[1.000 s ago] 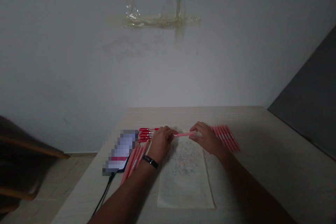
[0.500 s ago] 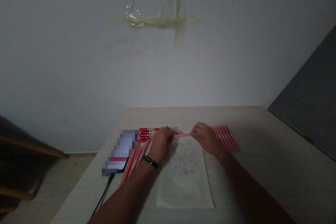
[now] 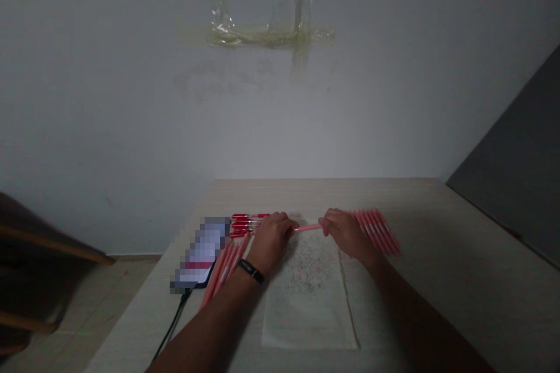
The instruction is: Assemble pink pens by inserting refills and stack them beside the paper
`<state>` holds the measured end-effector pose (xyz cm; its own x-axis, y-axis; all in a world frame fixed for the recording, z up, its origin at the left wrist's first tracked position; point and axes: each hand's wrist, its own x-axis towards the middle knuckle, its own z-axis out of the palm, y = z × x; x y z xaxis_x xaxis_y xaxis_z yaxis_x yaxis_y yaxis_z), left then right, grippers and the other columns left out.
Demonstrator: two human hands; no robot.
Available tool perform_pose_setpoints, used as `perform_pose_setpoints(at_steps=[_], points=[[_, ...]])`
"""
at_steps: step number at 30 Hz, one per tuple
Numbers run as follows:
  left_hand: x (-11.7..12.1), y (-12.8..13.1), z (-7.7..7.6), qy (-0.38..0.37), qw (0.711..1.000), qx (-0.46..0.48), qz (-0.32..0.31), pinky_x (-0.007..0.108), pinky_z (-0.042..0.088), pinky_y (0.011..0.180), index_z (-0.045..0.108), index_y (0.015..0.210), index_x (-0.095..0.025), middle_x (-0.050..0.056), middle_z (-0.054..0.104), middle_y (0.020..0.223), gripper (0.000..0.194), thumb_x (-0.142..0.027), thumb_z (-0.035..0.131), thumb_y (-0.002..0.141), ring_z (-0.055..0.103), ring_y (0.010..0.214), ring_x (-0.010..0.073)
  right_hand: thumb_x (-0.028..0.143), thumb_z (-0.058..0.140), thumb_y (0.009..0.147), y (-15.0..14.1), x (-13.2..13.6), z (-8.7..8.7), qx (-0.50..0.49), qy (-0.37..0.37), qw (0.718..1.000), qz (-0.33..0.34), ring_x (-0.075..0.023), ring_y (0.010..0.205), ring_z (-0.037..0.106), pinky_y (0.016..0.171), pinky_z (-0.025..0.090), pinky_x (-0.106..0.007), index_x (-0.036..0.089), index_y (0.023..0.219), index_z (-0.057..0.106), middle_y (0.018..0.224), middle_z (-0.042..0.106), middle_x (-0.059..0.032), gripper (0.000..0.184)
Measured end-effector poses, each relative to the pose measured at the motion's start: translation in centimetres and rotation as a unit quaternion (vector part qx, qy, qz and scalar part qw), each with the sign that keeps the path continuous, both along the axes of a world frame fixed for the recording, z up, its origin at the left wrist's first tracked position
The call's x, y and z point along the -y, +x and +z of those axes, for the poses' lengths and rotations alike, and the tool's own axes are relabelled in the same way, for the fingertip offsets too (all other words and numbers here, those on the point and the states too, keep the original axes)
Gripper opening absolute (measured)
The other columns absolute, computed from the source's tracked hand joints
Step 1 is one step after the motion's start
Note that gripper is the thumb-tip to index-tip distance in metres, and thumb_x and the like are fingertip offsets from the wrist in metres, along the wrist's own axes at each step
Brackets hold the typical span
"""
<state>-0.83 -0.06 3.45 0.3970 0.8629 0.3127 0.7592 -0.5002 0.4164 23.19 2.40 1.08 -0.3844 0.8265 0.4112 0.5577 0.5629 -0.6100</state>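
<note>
My left hand (image 3: 270,239) and my right hand (image 3: 345,232) each pinch one end of a pink pen (image 3: 308,227), held level just above a scribbled sheet of paper (image 3: 308,291). The left wrist wears a black band. Several red pen caps (image 3: 245,223) lie left of my left hand. A row of pink pen barrels (image 3: 378,229) lies right of my right hand. More pink pens (image 3: 225,265) lie under my left forearm beside a phone.
A phone (image 3: 202,252) with a dark cable (image 3: 172,326) lies at the left of the light wooden table (image 3: 459,268). A white wall with old tape marks stands behind. A dark wooden chair (image 3: 35,268) is at far left, a dark panel at right.
My hands have drawn slightly closer on the pen; the visible pink stretch between them is shorter. Otherwise nothing has moved.
</note>
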Motion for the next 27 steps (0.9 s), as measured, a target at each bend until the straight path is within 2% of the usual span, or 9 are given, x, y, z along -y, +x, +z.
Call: perform_pose_setpoints(at_steps=[7,11,13,16,18,20,23,27], points=[[0.2,0.1,-0.2,-0.034,0.995,0.08,-0.039,0.028,0.043,0.075,0.071,0.105,-0.02,0.005,0.063,0.088,0.021,-0.02,0.059,0.089,0.057,0.081,0.0176,0.045,0.046,0.1,-0.3,0.3,0.8,-0.067,-0.043,0.996,-0.047,-0.0141,0.066,0.056,0.066,0.042,-0.026,0.019,0.066,0.062,0.07,0.056,0.0,0.046],[0.4,0.5,-0.5,-0.079,0.98,0.179,-0.047,0.027,0.042,0.072,0.072,0.098,-0.018,0.004,0.064,0.085,0.017,-0.028,0.062,0.088,0.057,0.078,0.017,0.046,0.042,0.102,-0.4,0.5,1.3,-0.135,-0.019,0.991,0.002,-0.0171,0.077,0.06,0.073,0.045,-0.029,0.019,0.079,0.068,0.079,0.062,-0.0036,0.044],[0.3,0.7,-0.5,-0.122,0.958,0.258,-0.041,0.027,0.042,0.072,0.071,0.092,-0.017,0.004,0.066,0.083,0.018,-0.033,0.065,0.086,0.058,0.078,0.0172,0.044,0.047,0.101,-0.3,0.5,1.5,-0.143,-0.02,0.989,0.024,-0.0188,0.084,0.061,0.078,0.046,-0.031,0.02,0.088,0.07,0.087,0.065,-0.0053,0.036],[0.0,0.9,-0.6,-0.183,0.897,0.401,-0.029,0.028,0.045,0.074,0.068,0.089,-0.015,0.005,0.069,0.086,0.025,-0.039,0.072,0.081,0.061,0.081,0.0181,0.039,0.061,0.094,-0.2,0.5,1.5,-0.125,-0.021,0.99,0.056,-0.0203,0.092,0.06,0.082,0.047,-0.033,0.021,0.101,0.071,0.096,0.066,-0.0063,0.022],[-0.2,0.9,-0.8,-0.207,0.856,0.473,-0.017,0.028,0.046,0.075,0.068,0.089,-0.015,0.005,0.069,0.087,0.029,-0.039,0.076,0.076,0.062,0.082,0.0183,0.035,0.065,0.092,0.0,0.4,1.4,-0.114,-0.016,0.99,0.082,-0.0207,0.096,0.06,0.086,0.047,-0.035,0.022,0.105,0.072,0.099,0.065,-0.0066,0.02],[-0.3,1.0,-1.0,-0.225,0.827,0.514,-0.01,0.027,0.046,0.074,0.067,0.087,-0.016,0.004,0.069,0.083,0.029,-0.038,0.079,0.073,0.061,0.08,0.0172,0.033,0.064,0.093,0.1,0.3,1.4,-0.106,-0.014,0.989,0.099,-0.0205,0.097,0.06,0.088,0.047,-0.035,0.023,0.106,0.073,0.099,0.065,-0.0066,0.018],[-0.2,1.0,-1.1,-0.241,0.81,0.534,-0.012,0.026,0.045,0.071,0.067,0.085,-0.016,0.001,0.067,0.076,0.027,-0.036,0.081,0.072,0.059,0.073,0.0146,0.033,0.061,0.095,0.2,0.1,1.2,-0.102,-0.016,0.989,0.108,-0.0199,0.096,0.061,0.088,0.048,-0.035,0.024,0.105,0.074,0.098,0.066,-0.0063,0.019],[0.0,1.1,-1.1,-0.253,0.807,0.532,-0.019,0.025,0.045,0.071,0.069,0.086,-0.015,0.001,0.067,0.076,0.026,-0.034,0.081,0.072,0.059,0.074,0.0142,0.036,0.063,0.094,0.2,-0.1,0.9,-0.109,-0.023,0.988,0.108,-0.0193,0.093,0.062,0.086,0.048,-0.034,0.023,0.097,0.074,0.094,0.066,-0.0056,0.017]])
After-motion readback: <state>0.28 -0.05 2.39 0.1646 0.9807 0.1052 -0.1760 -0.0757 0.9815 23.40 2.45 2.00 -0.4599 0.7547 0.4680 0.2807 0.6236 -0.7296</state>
